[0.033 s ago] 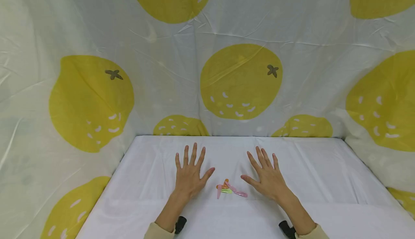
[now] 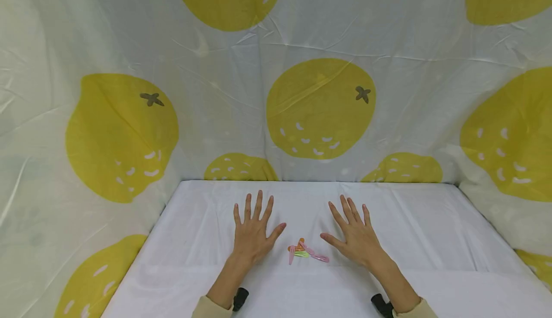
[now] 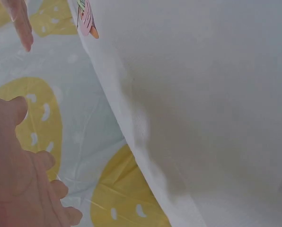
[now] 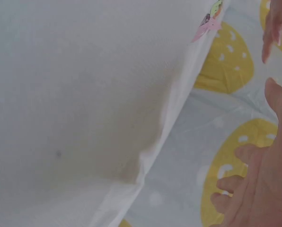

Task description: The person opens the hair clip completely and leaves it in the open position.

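A small heap of snap hair clips lies on the white table between my two hands. I see orange clips (image 2: 296,248), a light green clip (image 2: 302,254) and pink clips (image 2: 320,258), some overlapping. Left of the heap, my left hand (image 2: 251,240) is held palm down with its fingers spread, holding nothing. On the other side my right hand (image 2: 359,241) mirrors it, fingers apart and nothing in its grasp. Both wrist views show the hands raised above the cloth; the clips (image 3: 87,20) show at the top edge of the left one.
White cloth covers the table (image 2: 422,232). Behind and at both sides hangs a pale curtain (image 2: 224,97) printed with yellow lemons. Dark devices (image 2: 240,299) are worn at the wrists, near the beige sleeves (image 2: 211,308).
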Available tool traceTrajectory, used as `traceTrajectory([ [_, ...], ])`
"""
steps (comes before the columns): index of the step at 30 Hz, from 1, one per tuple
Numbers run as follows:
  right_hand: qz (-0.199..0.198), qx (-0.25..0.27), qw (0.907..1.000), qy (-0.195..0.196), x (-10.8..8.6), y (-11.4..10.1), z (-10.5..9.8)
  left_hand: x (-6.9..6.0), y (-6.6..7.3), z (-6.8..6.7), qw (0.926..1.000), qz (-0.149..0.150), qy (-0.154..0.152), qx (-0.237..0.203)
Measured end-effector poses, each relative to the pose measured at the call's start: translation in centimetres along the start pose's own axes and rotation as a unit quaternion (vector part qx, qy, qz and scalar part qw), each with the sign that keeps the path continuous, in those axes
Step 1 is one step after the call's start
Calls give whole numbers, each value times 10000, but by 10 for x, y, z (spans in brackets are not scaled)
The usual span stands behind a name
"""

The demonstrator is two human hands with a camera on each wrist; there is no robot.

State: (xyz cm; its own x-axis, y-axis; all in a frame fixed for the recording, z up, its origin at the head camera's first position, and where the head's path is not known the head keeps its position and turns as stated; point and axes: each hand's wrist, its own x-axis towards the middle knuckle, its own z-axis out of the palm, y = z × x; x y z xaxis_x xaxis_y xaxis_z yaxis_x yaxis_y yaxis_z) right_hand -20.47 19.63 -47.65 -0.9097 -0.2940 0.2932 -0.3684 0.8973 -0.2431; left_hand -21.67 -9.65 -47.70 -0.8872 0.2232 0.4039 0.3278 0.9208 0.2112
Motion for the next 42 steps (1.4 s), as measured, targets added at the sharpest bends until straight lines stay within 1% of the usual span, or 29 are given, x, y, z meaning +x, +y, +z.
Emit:
traceTrajectory([
  [6, -66, -30, 9999, 77, 1, 1, 1, 0, 1, 1, 9998, 64, 202, -50],
  [12, -90, -8, 9999, 55, 1, -1, 3, -1, -2, -1, 9999, 36, 136, -27],
  [14, -123, -3, 9999, 74, 1, -2, 3, -3, -4, -2, 10000, -24, 91, -26],
  [16, -139, 7, 9999, 84, 2, -2, 2, -3, -4, -3, 9999, -65, 76, -72],
  [20, -137, 104, 9998, 54, 3, -1, 0, -1, -4, -4, 9998, -46, 24, -186],
  [23, -131, 278, 9995, -82, 2, -1, 1, -1, -2, -3, 9999, -24, -107, -97],
  [25, -125, 426, 9989, -165, 1, 0, 2, 0, -1, -2, 9999, 18, -140, 5],
  [27, -131, 617, 9978, -215, 0, 0, 2, -1, -1, -1, 9999, 92, -94, 107],
  [29, -140, 823, 9963, -211, 0, 0, 1, 1, -1, 0, 9998, 208, 41, 64],
  [30, -151, 932, 9953, -192, 0, 0, 1, 2, -1, 0, 9996, 263, 95, -37],
  [33, -109, 1291, 9913, -215, 1, -2, 0, 2, -2, -3, 9982, 397, 99, -444],
  [34, -101, 1411, 9897, -236, 1, -2, 0, 3, -3, -4, 9973, 429, 53, -594],
  [36, -83, 1672, 9855, -286, 1, -3, 1, 3, -4, -5, 9943, 408, -158, -973],
  [38, -106, 1955, 9801, -333, 1, -4, 3, 4, -6, -7, 9890, 310, -415, -1382],
  [40, -182, 2212, 9745, -333, 2, -4, 4, 5, -7, -9, 9801, 112, -684, -1862],
  [42, -184, 2460, 9685, -346, 2, -5, 6, 6, -8, -10, 9703, -49, -896, -2245],
])
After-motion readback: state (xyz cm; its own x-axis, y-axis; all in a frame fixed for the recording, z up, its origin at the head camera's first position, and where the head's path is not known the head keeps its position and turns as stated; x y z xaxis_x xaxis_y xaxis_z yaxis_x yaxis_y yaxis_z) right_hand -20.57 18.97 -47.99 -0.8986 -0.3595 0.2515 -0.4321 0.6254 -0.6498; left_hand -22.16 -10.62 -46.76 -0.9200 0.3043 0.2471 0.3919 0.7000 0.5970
